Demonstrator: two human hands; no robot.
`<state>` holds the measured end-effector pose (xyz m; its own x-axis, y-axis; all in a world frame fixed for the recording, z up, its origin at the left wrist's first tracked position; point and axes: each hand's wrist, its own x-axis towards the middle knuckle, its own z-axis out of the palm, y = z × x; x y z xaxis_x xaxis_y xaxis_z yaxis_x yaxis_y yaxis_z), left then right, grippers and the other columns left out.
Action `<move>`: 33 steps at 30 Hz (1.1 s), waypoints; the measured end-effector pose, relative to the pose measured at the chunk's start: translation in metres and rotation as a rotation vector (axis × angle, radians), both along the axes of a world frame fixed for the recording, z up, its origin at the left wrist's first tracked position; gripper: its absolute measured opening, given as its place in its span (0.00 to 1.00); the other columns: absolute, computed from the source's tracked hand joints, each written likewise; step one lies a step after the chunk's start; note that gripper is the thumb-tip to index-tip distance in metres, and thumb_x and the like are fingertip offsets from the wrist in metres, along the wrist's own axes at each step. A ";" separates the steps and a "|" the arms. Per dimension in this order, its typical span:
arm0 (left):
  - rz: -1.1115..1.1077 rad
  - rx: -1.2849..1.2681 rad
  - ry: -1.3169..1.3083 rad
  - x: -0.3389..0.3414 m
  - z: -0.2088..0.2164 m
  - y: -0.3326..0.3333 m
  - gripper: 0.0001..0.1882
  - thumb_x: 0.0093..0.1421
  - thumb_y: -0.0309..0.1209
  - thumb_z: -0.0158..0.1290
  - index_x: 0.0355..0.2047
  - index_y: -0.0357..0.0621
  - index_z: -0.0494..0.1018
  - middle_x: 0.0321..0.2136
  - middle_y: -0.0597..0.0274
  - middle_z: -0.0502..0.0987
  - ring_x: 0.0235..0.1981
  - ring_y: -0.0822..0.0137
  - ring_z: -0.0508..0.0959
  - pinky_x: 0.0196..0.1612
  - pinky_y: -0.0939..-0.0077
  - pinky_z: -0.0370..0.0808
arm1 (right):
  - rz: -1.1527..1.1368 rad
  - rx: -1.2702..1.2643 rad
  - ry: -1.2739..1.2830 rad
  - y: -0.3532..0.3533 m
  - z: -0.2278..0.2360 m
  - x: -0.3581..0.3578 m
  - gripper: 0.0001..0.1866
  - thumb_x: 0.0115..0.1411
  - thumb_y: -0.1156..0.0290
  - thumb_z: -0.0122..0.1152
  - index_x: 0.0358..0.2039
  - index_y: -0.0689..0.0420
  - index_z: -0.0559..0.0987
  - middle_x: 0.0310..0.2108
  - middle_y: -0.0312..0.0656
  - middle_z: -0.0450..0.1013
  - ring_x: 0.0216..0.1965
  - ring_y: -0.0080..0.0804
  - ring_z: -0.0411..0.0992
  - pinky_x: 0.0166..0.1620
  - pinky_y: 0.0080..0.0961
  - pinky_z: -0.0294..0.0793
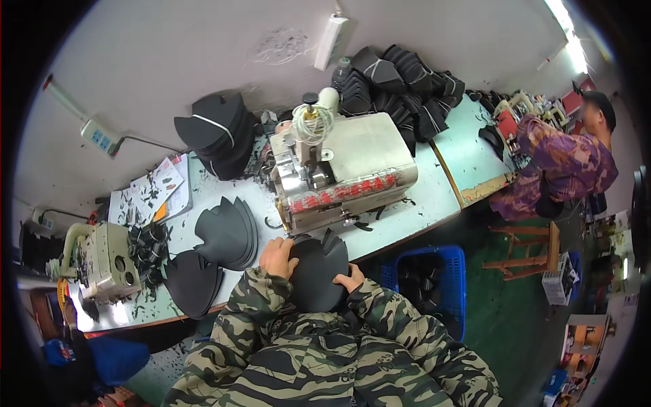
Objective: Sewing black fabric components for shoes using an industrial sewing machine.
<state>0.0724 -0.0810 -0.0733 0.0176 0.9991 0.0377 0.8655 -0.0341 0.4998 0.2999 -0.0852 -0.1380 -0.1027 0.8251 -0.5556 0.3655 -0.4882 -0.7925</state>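
A round black sheet piece with a notched far edge (pixel 316 278) lies close in front of my body, at the near edge of the table. My left hand (pixel 277 258) holds its left side, fingers bent over the rim. On the right edge my right hand (pixel 350 278) grips it, thumb on top and the other fingers hidden beneath. Just beyond the piece stands a beige sewing-type machine (pixel 366 152) with a metal head and coiled white tubing. Left of my hands lie a fanned stack of similar black pieces (pixel 227 234) and a second, nearer stack (pixel 192 283).
Tied black bundles (pixel 215 129) stand by the wall, with more bundles (pixel 400 81) behind the machine. A smaller machine (pixel 102 261) is at far left near black scraps. A blue basket (pixel 458 271) sits right of me. One co-worker (pixel 563 156) sits at right; another person's arm shows far left.
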 end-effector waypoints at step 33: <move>0.323 -0.265 0.268 -0.257 -0.044 0.028 0.28 0.49 0.30 0.54 0.52 0.46 0.61 0.37 0.48 0.74 0.37 0.52 0.75 0.38 0.63 0.72 | 0.042 -0.176 0.162 -0.006 -0.025 0.008 0.41 0.42 0.57 0.69 0.48 0.75 0.63 0.41 0.56 0.69 0.41 0.40 0.71 0.43 0.28 0.72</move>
